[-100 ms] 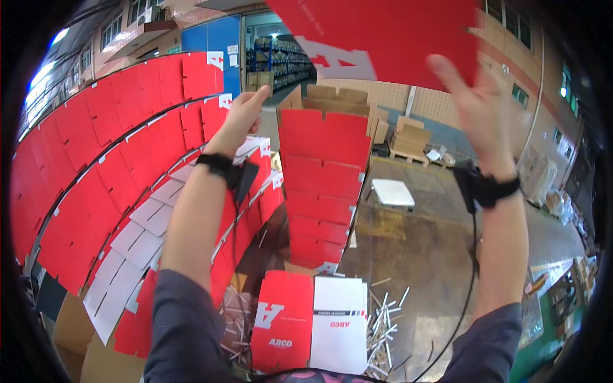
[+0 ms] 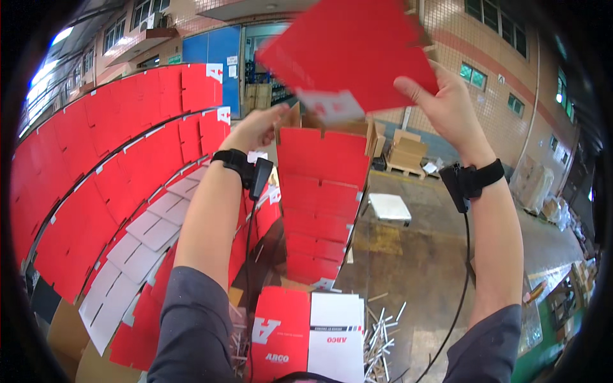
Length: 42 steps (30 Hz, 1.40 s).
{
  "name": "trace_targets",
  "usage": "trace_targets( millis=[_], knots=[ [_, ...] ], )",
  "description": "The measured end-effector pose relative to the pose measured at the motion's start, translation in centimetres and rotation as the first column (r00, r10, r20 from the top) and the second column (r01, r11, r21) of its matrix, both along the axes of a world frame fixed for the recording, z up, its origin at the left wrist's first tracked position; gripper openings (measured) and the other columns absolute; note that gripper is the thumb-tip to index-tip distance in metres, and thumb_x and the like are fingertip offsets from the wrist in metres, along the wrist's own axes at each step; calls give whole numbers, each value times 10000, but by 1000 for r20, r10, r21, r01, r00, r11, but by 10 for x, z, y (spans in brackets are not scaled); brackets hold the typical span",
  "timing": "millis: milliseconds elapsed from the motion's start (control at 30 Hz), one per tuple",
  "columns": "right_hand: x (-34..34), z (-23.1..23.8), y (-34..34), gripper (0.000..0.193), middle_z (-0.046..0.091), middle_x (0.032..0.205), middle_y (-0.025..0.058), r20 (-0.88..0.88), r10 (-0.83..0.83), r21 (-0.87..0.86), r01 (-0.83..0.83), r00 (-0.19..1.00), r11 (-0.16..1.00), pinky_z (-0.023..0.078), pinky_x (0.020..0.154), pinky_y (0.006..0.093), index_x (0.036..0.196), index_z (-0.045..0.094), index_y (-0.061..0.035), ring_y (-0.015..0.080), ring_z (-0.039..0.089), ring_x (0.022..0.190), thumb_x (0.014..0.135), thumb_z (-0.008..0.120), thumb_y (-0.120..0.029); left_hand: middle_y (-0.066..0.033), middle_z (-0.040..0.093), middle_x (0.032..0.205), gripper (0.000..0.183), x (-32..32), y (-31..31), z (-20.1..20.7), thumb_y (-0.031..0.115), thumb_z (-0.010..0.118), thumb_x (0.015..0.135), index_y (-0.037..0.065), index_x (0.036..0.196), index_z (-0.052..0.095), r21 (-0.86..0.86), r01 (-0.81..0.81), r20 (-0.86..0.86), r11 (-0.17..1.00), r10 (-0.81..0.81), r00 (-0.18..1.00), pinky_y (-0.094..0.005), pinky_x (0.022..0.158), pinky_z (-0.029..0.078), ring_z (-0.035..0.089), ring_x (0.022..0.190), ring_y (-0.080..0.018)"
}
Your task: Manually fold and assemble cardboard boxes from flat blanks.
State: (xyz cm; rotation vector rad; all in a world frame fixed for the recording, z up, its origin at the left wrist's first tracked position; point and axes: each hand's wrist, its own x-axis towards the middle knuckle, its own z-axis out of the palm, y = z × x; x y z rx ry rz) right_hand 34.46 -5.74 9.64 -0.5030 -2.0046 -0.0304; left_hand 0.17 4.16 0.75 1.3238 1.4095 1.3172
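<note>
My right hand grips a red flat cardboard sheet by its right edge, thumb on the face and the fingers behind. The sheet hangs tilted in the air, slightly blurred, with a white patch at its lower corner. Below it rises a tall stepped stack of red cardboard sheets, with brown cardboard at its top. My left hand is closed beside the upper left corner of this stack, with nothing visible in it. Whether its fingertips touch the brown cardboard I cannot tell. Both wrists wear black straps with small cabled devices.
Long curved rows of red sheets stand to the left, with white slotted sheets beside them. In front of me lie a red panel and a white panel. Thin white strips litter the floor near a white-topped stool.
The red sheet has swung left and tilted, carried by my right hand. My left hand has moved slightly right and down, closer to the top of the central stack.
</note>
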Motion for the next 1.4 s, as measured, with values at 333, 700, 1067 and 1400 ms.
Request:
trace_targets(
  millis=[333,700,1067,1400],
  knots=[
    [-29,45,5,350,651,810,63,456,-245,117,216,856,969,481,702,284,1045,641,5,123,602,748,979,590,-335,13,580,671,418,12,10,6,460,598,948,62,837,655,147,204,-2,968,-206,979,-253,499,400,496,532,-76],
    [51,-241,-36,320,683,954,170,152,-223,-474,269,963,839,532,741,389,1096,613,-10,288,672,828,984,554,-303,-57,648,899,408,-50,-131,-267,376,565,973,-1,1129,585,-180,185,-121,966,-208,971,-254,541,489,624,712,-127],
    [42,-559,-188,516,630,975,227,188,-410,-888,332,892,317,499,801,425,1199,481,118,344,631,885,941,624,-306,-104,639,1064,241,39,-307,-455,147,487,1022,-4,1206,524,-289,-259,178,922,318,931,-331,853,482,595,981,-163],
    [39,-338,-150,966,218,1561,278,-40,-428,-6,428,903,904,165,1150,589,1497,307,-55,437,233,1449,760,755,-490,-180,561,1330,667,17,-334,-268,613,387,977,63,1321,542,160,466,489,870,-480,728,-404,945,476,595,1105,-254]
  ],
)
